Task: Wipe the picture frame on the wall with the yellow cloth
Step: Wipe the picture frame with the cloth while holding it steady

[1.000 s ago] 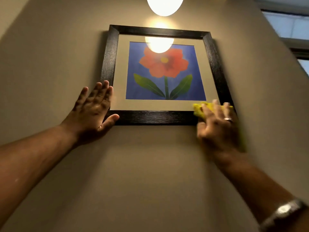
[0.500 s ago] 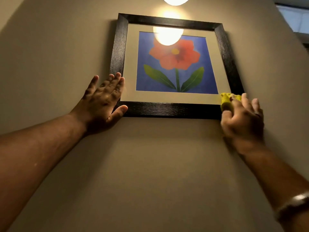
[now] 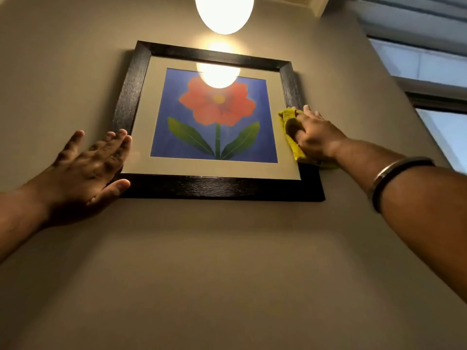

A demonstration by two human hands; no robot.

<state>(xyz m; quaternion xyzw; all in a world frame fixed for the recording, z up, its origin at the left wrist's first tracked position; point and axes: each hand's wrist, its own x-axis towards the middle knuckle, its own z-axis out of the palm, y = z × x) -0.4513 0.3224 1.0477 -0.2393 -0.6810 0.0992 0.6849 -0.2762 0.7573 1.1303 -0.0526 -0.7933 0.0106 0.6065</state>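
A black picture frame [image 3: 217,186] hangs on the beige wall, holding a red flower on blue behind a cream mat. My right hand [image 3: 314,136] presses a bunched yellow cloth [image 3: 288,122] against the lower part of the frame's right side. The cloth covers that stretch of frame and trails under my wrist. My left hand [image 3: 91,170] lies flat with spread fingers on the frame's bottom left corner, thumb under the lower edge.
A glowing round ceiling lamp [image 3: 223,11] hangs above the frame and reflects in the glass. A window [image 3: 439,97] with a dark bar sits on the right wall. Bare wall [image 3: 214,274] stretches below the frame.
My right hand and the cloth have moved from the frame's bottom right corner up along its right side. The left hand stays on the bottom left corner. The view tilted up.
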